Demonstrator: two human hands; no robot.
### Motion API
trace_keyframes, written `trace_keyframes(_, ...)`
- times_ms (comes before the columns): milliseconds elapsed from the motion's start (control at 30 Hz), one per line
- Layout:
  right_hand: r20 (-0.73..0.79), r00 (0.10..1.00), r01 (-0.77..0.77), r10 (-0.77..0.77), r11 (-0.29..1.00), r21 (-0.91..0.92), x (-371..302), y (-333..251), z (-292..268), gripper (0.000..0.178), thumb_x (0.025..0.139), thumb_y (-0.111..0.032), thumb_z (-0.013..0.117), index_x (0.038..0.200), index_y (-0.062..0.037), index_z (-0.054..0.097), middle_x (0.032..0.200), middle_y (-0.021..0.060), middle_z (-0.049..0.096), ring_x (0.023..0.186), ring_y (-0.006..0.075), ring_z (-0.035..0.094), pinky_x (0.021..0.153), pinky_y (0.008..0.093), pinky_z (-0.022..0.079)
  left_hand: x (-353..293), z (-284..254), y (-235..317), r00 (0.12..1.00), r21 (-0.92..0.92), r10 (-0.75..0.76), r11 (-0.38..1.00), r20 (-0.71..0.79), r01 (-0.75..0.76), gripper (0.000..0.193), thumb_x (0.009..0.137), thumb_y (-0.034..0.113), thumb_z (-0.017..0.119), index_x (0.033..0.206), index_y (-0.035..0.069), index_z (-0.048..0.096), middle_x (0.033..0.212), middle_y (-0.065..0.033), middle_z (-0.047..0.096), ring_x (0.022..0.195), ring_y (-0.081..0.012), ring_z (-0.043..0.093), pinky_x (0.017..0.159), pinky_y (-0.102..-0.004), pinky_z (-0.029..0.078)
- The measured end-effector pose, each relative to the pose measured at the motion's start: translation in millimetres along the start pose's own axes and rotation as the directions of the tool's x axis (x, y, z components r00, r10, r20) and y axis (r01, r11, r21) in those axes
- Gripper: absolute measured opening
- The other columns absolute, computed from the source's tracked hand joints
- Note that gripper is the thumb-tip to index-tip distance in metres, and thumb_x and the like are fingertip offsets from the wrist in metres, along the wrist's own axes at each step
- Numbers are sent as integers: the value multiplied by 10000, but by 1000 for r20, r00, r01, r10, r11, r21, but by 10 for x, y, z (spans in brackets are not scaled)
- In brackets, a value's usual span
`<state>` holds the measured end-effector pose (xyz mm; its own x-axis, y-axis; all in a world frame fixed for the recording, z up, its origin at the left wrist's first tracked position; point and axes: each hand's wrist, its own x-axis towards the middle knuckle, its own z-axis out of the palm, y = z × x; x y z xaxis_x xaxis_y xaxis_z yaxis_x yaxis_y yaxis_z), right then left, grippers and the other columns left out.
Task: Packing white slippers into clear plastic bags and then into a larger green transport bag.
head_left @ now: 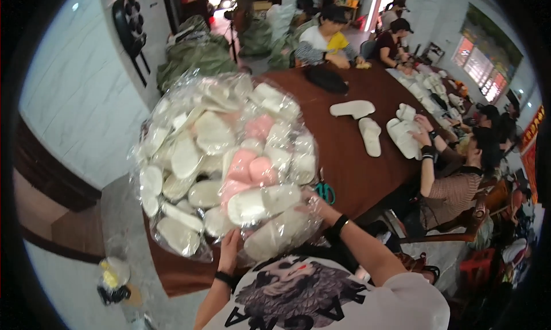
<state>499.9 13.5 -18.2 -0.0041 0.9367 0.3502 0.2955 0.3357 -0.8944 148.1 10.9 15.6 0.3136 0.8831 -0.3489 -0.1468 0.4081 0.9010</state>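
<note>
A large heap of white and pale pink slippers in clear plastic bags lies on the brown-covered table. My right hand (322, 207) is closed on the end of a bagged white slipper (263, 204) at the near right of the heap. Just below it, another bagged white slipper (275, 236) lies against the near edge. My left hand (230, 245) rests at the front of the heap, its fingers stretched up against the plastic. Pink slippers (245, 168) lie in the middle of the heap.
Teal-handled scissors (325, 193) lie beside my right hand on the brown tablecloth (350, 178). Two loose white slippers (370, 136) lie farther right. A co-worker at right handles white slippers (404, 136). A black cap-like item (326, 79) lies at the far side.
</note>
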Motion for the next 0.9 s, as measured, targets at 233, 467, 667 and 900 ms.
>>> trace_keyframes(233,28,830,-557,557,831,-16,-81,-146,-93,448,775,-158,739,1164,-60,539,965,59,616,919,167,583,808,313,473,-30,-78,26,999,-1,16,1000,-50,-16,297,998,215,438,1165,0,556,1043,-74,641,868,-150,629,748,-268,492)
trace_keyframes(467,-180,898,-434,402,877,-208,21,-307,-23,316,792,-166,719,1036,-38,565,838,85,600,798,168,557,740,290,465,-21,-51,22,1000,-122,0,993,-28,-4,232,992,177,454,1129,22,560,994,-67,654,826,-136,636,738,-261,513)
trace_keyframes(667,23,862,-504,506,853,135,88,-164,6,285,796,-163,714,996,-3,588,934,75,634,845,149,573,742,294,472,22,25,56,999,-108,-43,993,-4,42,293,999,237,464,1181,29,560,1051,-62,661,867,-126,636,748,-261,509)
trace_keyframes(900,-7,817,-541,576,771,337,207,-456,98,419,805,-139,695,1147,12,506,987,105,641,893,163,604,806,303,487,62,-150,-138,996,-70,-44,996,73,50,341,1004,311,449,1169,32,557,1060,-90,664,885,-149,645,764,-279,510)
